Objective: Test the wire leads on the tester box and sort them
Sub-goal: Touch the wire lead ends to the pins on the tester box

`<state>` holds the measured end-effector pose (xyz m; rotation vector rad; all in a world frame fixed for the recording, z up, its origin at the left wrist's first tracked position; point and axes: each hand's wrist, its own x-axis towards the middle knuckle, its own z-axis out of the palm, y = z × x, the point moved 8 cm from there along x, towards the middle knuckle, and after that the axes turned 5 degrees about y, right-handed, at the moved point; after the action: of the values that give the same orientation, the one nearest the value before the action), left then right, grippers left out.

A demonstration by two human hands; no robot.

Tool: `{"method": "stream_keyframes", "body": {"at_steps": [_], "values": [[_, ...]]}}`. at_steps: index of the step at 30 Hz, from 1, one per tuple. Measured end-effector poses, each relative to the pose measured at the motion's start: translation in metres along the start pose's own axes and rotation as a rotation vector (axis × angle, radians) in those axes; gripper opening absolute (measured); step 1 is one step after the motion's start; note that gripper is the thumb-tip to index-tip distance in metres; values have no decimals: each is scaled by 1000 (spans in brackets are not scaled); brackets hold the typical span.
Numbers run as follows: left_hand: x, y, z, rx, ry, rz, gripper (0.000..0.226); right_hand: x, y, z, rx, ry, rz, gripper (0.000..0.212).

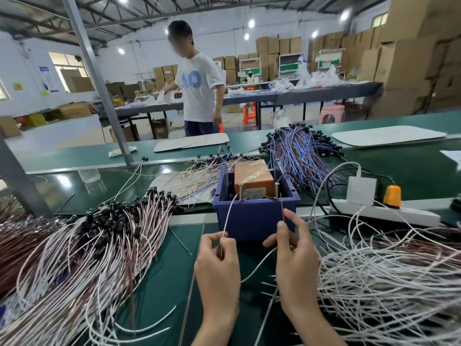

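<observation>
On the head camera I watched the left hand (216,255) pinching a thin white wire lead (227,218) between thumb and forefinger, the lead's tip up against the left brass post (241,191) of the dark blue plastic tester box (252,218). The right hand (295,250) pinched a thin red wire lead (282,209) that rose toward the right brass post (276,189). The box stood on the green desk (169,283), between a heap of black-capped white and brown leads (99,236) and a tangle of white leads (389,270).

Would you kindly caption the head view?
Left hand pinches a white wire, right hand a red wire, at posts on the tester box.
</observation>
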<state>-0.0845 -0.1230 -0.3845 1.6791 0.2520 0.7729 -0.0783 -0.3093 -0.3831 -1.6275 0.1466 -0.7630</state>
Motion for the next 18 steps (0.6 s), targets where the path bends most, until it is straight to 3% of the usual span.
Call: {"method": "stream_keyframes", "body": {"at_steps": [18], "values": [[-1,2,0,-14,-10,27,10,-1,-6,0,-51,0,-37,24]]}}
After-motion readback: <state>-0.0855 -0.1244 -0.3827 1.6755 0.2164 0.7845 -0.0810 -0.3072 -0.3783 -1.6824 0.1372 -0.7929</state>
